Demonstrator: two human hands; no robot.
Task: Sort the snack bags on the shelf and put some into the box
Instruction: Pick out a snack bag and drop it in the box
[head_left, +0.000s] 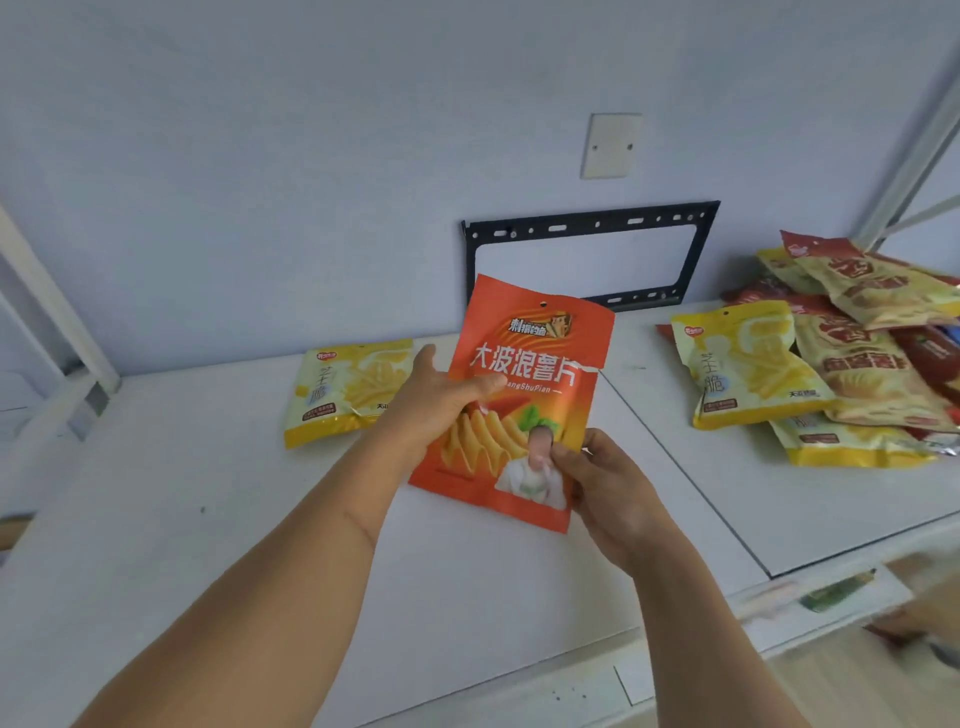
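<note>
Gripping orange bag (524, 384): both hands, left (441, 400), right (608, 483) | bare shelf (182, 519) left | pile (852, 343) right

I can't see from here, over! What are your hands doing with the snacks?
Left hand and right hand both grip the orange chip bag, held above the shelf. One yellow bag lies at left, pile at right. Nothing in the way.

Plain storeroom or stockroom with metal shelving

A white shelf (208, 519) on white metal uprights (57, 322) stands against a bare pale wall (260, 156), which carries a blank cover plate (612, 146) and an empty black mounting bracket (589, 228); packaged snack bags (857, 353) lie heaped at the right
</note>
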